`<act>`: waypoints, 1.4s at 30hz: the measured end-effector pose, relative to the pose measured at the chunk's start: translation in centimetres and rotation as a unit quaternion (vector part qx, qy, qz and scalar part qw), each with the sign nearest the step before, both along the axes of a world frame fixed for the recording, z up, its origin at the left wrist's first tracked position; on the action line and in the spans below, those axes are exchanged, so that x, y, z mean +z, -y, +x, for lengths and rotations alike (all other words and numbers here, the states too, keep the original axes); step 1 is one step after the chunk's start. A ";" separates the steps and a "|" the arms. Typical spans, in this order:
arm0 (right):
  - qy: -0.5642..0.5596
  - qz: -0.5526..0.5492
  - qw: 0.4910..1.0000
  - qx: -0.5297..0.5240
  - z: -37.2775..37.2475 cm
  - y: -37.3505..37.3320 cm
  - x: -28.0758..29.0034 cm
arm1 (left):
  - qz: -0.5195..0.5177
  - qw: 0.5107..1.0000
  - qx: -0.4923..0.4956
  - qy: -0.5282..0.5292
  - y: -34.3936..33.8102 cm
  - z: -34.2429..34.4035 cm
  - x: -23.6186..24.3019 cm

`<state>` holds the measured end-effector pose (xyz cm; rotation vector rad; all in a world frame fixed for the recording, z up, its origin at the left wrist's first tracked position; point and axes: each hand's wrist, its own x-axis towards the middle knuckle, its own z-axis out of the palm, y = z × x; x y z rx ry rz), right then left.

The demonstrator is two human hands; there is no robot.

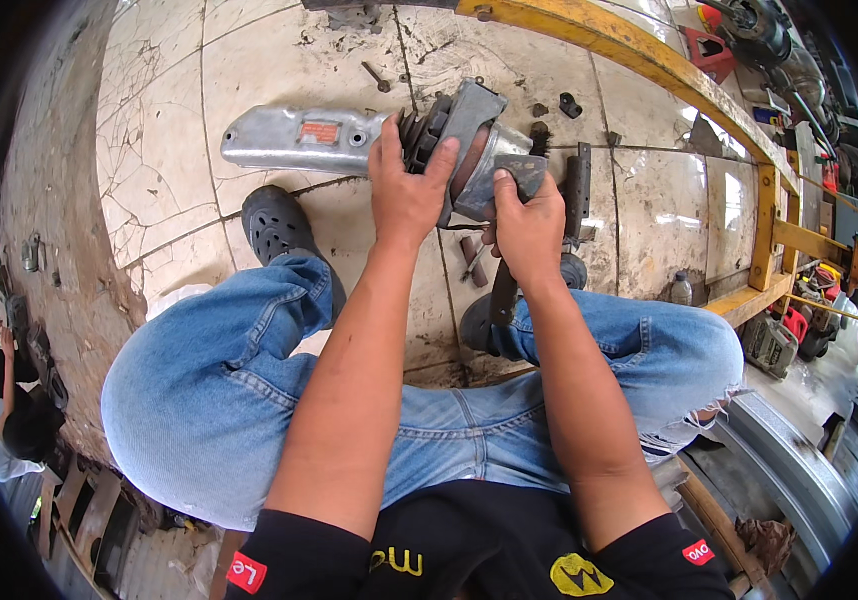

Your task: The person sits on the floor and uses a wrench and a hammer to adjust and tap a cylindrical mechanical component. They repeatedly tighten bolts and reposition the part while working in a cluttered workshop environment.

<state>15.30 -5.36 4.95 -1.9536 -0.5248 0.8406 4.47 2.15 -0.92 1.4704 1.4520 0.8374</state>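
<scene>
A long silver metal cover (279,138) with a small red label lies across the floor ahead of me. Over its right half I hold a grey cast metal part (471,108) with dark ribbed pieces on its left side. My left hand (409,190) is closed around this part, thumb along its face. The thumb of my right hand (529,230) presses on a flat dark-grey piece (522,173), perhaps folded sandpaper, against the part's right side. The right fingers are mostly hidden underneath. A dark strip (504,292) hangs below that hand.
A yellow metal frame (639,45) curves along the far and right side. Loose bolts (377,77) and small dark parts (570,105) lie on the dirty tiles. A small bottle (681,288) stands beside my right knee. Another person (24,425) is at the far left.
</scene>
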 end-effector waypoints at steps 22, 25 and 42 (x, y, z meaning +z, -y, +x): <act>-0.106 0.006 0.994 0.005 0.0 0.7 1.6 | -0.022 1.000 -0.016 0.003 0.2 0.0 -0.5; -0.098 -0.004 0.995 0.003 -0.3 0.6 1.7 | -0.077 0.996 -0.034 0.013 0.0 -0.1 0.1; -0.119 0.011 0.992 -0.036 -0.5 -0.1 1.0 | -0.029 0.999 -0.029 -0.003 -0.1 0.1 -0.7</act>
